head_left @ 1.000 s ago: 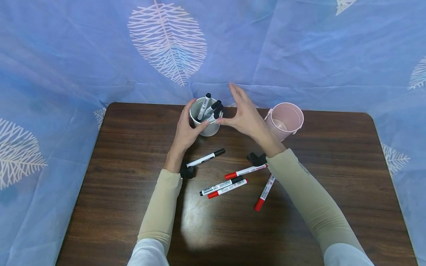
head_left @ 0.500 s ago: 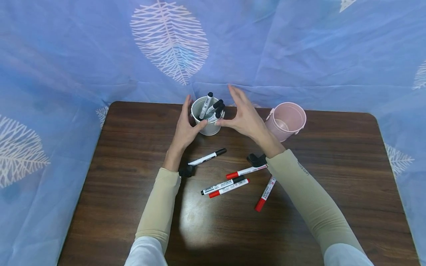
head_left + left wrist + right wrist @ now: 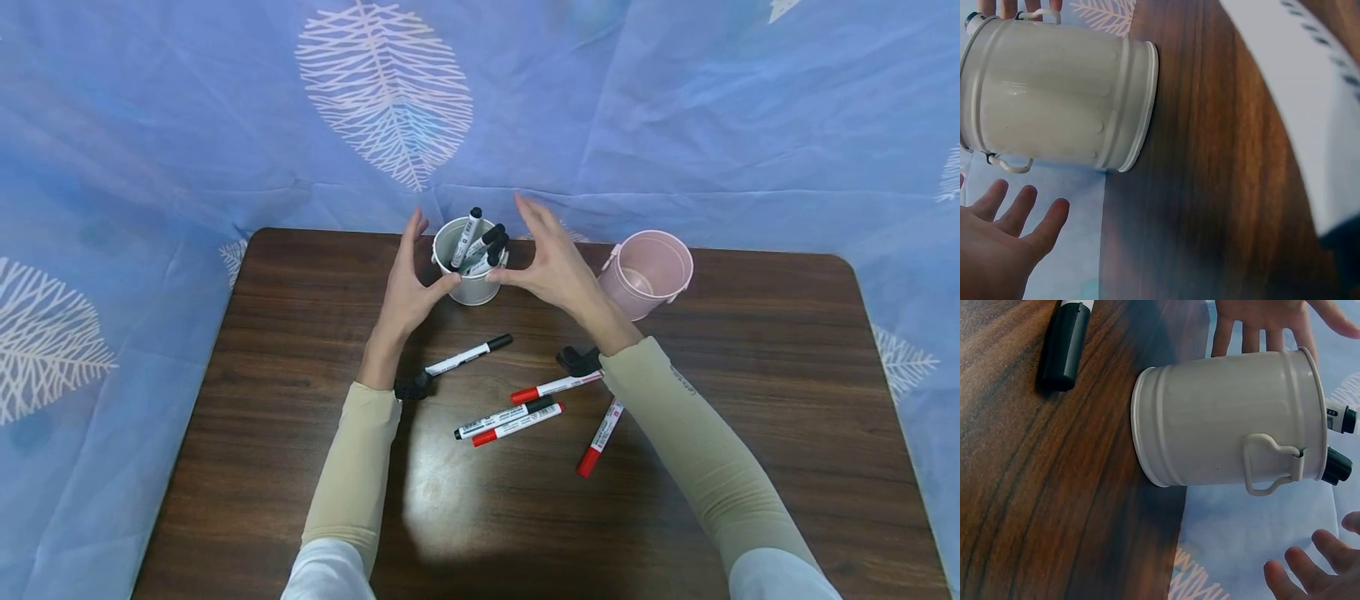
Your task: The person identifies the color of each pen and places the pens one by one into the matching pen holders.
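- Left hand (image 3: 405, 292) backed off leftward from white bucket (image 3: 474, 292) since earlier frame; fingers extended, released.
- Right hand (image 3: 558, 271): fingers spread, no grip, at bucket's right side; thumb contact unclear.
- White bucket upright near back edge of table (image 3: 285, 350), between hands, black-capped markers (image 3: 467, 239) inside.
- Pink bucket (image 3: 627, 292) to its right; loose markers (image 3: 491, 422) lie scattered mid-table.

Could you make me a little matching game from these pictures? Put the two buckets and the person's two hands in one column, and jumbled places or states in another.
Column one
1. White bucket
2. Pink bucket
3. Left hand
4. Right hand

Column two
A. between the two buckets
B. no markers seen inside
C. beside the white bucket, on the side away from the pink one
D. holds black-capped markers

Right pairs: 1-D, 2-B, 3-C, 4-A
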Tool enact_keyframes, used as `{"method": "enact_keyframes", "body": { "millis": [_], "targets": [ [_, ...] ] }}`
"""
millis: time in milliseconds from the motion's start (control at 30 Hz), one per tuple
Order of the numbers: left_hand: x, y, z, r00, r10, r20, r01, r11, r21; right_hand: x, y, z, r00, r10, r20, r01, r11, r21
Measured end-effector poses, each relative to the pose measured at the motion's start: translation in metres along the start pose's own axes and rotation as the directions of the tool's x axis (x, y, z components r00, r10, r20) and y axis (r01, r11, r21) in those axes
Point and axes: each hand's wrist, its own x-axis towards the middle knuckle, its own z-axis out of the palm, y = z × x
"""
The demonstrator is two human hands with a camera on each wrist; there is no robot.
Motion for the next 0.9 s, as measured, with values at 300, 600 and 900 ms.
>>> {"method": "enact_keyframes", "body": {
  "millis": [300,600,900],
  "targets": [
    [-0.012,-0.006,-0.007,1.000,-0.011,-0.001,0.011,1.000,0.008,0.002,0.005,0.009,0.999,0.032,0.029,-0.034,0.998,0.051],
    [-0.023,-0.008,-0.010,1.000,0.026,-0.017,-0.026,1.000,0.000,0.005,0.007,0.015,0.999,0.024,0.031,-0.027,0.997,0.076],
    [-0.030,-0.009,-0.017,1.000,0.011,0.006,-0.012,0.999,0.032,0.009,0.005,0.022,1.000,-0.009,0.028,0.006,0.995,0.096]
  ]
}}
